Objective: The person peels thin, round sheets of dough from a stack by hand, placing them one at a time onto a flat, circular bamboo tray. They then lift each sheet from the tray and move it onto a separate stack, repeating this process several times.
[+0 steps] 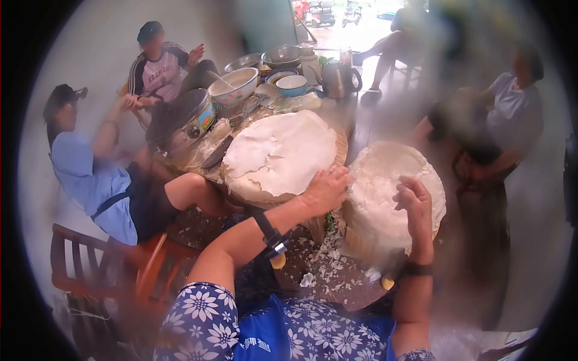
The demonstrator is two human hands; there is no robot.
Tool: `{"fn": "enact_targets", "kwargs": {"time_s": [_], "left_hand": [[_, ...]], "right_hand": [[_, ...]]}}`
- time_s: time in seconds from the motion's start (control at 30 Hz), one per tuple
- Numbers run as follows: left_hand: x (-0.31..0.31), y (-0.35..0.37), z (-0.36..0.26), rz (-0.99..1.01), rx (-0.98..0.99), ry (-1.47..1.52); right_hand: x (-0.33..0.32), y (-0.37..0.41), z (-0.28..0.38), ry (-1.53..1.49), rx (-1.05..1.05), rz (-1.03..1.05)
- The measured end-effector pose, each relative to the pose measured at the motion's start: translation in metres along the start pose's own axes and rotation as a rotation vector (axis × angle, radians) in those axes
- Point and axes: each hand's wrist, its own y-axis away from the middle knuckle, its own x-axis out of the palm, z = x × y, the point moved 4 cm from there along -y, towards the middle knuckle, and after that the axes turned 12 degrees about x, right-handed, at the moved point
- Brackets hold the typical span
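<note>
Your left hand (328, 189) is at the near right edge of the larger white round slab (283, 150), in the narrow space between it and the smaller white round slab (391, 180). Most of the larger slab lies to the left of that hand and farther from you, so your left hand is the nearer one to it. Its fingers are bunched and bent; you can't tell from here whether they pinch anything, or whether they touch the slab's edge.

Your right hand (415, 198) is up over the right part of the smaller slab, with its fingers curled in toward the thumb. No held thing shows, but a small piece could be hidden there, and contact with the slab is unclear. The smaller slab spreads mostly to the left of this hand.

The larger slab has a cracked, uneven top, and the smaller one looks rough. Pale crumbs (328, 259) are scattered on your side of them. Beyond the larger slab are a patterned bowl (235, 94) with a long handle sticking out, a small blue bowl (292, 91) and a dark kettle (336, 79).
</note>
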Motion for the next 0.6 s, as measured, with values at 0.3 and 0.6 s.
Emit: {"fn": "enact_targets", "kwargs": {"time_s": [0.3,0.6], "left_hand": [[0.058,0.070,-0.054,-0.168,-0.577,0.994],[0.084,0.067,-0.036,-0.351,-1.100,1.530]], "right_hand": [[-0.066,-0.008,0.027,0.160,-0.070,-0.204],[-0.206,-0.040,-0.071,0.921,-0.076,-0.655]]}}
